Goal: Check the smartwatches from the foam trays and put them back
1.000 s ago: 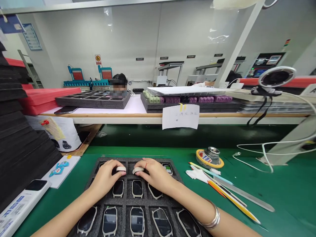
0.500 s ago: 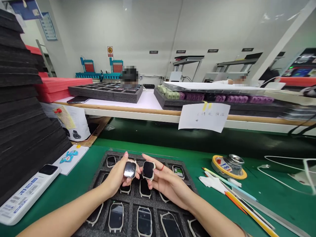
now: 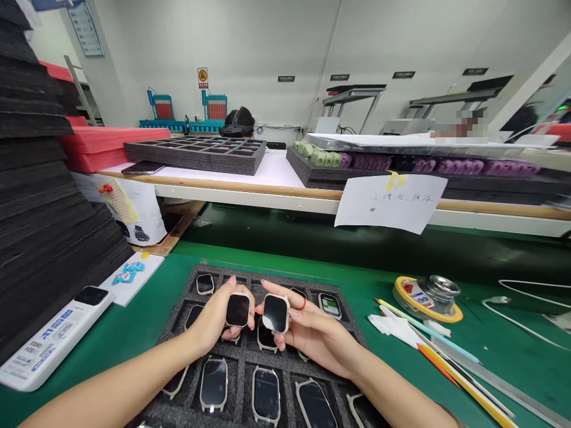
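My left hand (image 3: pixel 217 315) is closed around a smartwatch case (image 3: pixel 238 310), with no strap on it and its dark screen facing me. Close beside it, my right hand (image 3: pixel 312 330) grips a second strapless watch case (image 3: pixel 275 313) between thumb and fingers; its screen catches a pale reflection. Both are held just above a black foam tray (image 3: pixel 238 380). Several more watch cases lie in the tray's compartments, among them one (image 3: pixel 266 393) in the near row. Another watch case (image 3: pixel 330 305) at the right shows a lit green and white screen. My hands hide part of the tray's middle.
Left stand a stack of black foam sheets (image 3: pixel 35 196) and a white boxy device (image 3: pixel 56 339). To the right lie a yellow tape roll (image 3: pixel 426 300), pens (image 3: pixel 464 386) and a metal ruler (image 3: pixel 504 383). A shelf edge (image 3: pixel 267 199) crosses ahead, with a paper note (image 3: pixel 390 202) hanging from it.
The view has shifted a little. Both watch cases have tilted: the left one's screen lost its bright reflection, while the right one's screen gained one. Both hands keep their hold.
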Available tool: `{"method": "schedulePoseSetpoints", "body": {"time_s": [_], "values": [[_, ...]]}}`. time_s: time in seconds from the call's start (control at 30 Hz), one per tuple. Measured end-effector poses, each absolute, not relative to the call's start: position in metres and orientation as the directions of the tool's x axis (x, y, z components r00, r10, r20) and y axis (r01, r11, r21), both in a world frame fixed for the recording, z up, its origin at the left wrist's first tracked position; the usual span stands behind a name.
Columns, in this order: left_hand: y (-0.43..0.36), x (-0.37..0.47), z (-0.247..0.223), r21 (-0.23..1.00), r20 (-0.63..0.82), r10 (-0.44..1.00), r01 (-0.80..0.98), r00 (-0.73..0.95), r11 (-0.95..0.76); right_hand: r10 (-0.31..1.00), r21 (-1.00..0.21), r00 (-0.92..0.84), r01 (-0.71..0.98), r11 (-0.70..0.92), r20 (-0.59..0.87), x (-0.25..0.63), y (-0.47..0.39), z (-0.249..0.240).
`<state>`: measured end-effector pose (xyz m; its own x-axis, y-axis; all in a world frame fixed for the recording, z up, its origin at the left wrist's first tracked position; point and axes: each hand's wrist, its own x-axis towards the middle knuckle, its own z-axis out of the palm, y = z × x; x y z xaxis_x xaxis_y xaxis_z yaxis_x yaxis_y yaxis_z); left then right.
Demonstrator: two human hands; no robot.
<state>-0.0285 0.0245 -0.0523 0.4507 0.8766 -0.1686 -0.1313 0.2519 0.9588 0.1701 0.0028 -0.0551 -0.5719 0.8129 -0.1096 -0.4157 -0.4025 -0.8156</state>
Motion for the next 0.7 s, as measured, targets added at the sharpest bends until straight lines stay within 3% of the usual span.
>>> {"method": "schedulePoseSetpoints", "body": {"time_s": [0.17, 0.7], "values": [[0.023, -0.028, -0.050, 0.961, -0.171, 0.877, -0.119, 0.448, 0.248, 0.801, -0.816, -0.588, -0.406, -0.411, -0.111, 0.172, 0.005, -0.057], [0.019, -0.031, -0.044, 0.973, -0.191, 0.895, -0.044, 0.404, 0.227, 0.718, -0.805, -0.691, -0.468, -0.365, 0.076, 0.176, 0.020, -0.068]]}}
